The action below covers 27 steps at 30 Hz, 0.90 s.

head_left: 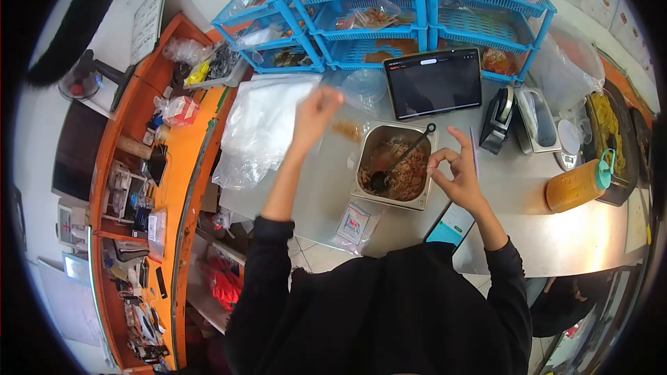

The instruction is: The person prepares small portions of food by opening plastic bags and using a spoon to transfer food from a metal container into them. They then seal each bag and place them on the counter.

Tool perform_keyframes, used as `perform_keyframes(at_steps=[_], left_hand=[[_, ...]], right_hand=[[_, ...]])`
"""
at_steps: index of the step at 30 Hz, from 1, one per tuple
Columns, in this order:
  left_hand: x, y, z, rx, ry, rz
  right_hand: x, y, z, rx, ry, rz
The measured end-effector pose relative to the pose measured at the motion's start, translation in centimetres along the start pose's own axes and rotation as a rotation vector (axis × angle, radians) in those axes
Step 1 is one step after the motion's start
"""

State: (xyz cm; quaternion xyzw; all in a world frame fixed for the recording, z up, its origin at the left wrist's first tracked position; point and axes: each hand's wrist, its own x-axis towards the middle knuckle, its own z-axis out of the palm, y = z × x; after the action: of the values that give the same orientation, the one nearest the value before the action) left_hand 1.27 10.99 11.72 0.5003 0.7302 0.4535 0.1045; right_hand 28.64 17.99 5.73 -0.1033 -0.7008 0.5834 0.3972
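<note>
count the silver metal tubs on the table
2: a tub of food beside the right hand, and another tub right of the tape dispenser. Others may be hidden.

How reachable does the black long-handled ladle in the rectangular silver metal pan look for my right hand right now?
Probably yes: your right hand is beside the pan, and the ladle has its handle end at the far right corner, with nothing visibly blocking the way.

Cannot make out any word or number. Too small or blurred to read: red-and-blue print on the packet [354, 223], lettering on tablet [434, 85] and phone [447, 229], writing on the whiteboard [147, 22].
</note>
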Motion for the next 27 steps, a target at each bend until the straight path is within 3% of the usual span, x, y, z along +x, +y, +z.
perform_keyframes(at_steps=[1, 2, 5, 7, 10, 14, 16, 18, 20, 21, 23, 25, 27], left_hand=[[2.4, 0.4, 0.2, -0.213, 0.067, 0.034], [5.8, -1.1, 0.1, -0.124, 0.159, 0.175], [10.7, 0.6, 0.5, -0.081, 0.148, 0.268], [12.7, -2.0, 2.4, 0.088, 0.196, 0.531], [9.7, -5.0, 3.4, 0.159, -0.034, 0.367], [-0.5, -7.9, 2.7, -0.235, 0.013, 0.037], [-6.9, -11.3, 2.3, -0.135, 0.030, -0.175], [-14.0, -13.7, 3.8, -0.101, -0.029, -0.238], [-18.8, -11.7, 5.6, 0.261, -0.165, -0.153], [-19.9, -9.3, 6.8, 0.416, -0.127, -0.107], [-21.3, -5.8, 8.3, 0.570, -0.085, -0.091], [-20.9, -4.7, 9.3, 0.599, -0.068, -0.108], [-21.7, -5.0, 9.9, 0.589, -0.032, -0.083]], right_hand=[[-0.1, 0.3, 0.1, -0.004, 0.001, -0.009], [-0.1, 0.9, 0.2, -0.124, -0.022, -0.066], [0.0, 0.3, 0.5, -0.266, -0.097, -0.123], [-0.5, 0.6, 0.7, -0.326, -0.078, -0.148], [-2.6, 0.4, 0.3, -0.272, -0.039, -0.033], [-5.9, -0.7, -1.0, -0.294, 0.055, 0.106], [-6.8, -1.1, -0.8, -0.227, 0.175, 0.171], [-7.8, -0.6, -0.2, -0.211, 0.155, 0.232], [-8.0, -0.6, 0.8, -0.194, 0.097, 0.312], [-7.7, -0.5, 1.6, -0.190, 0.072, 0.322], [-7.4, 0.1, 3.2, -0.267, -0.206, 0.496], [-8.0, 1.9, 4.6, -0.427, -0.293, 0.429], [-9.1, 4.4, 5.6, -0.712, -0.255, 0.229]])
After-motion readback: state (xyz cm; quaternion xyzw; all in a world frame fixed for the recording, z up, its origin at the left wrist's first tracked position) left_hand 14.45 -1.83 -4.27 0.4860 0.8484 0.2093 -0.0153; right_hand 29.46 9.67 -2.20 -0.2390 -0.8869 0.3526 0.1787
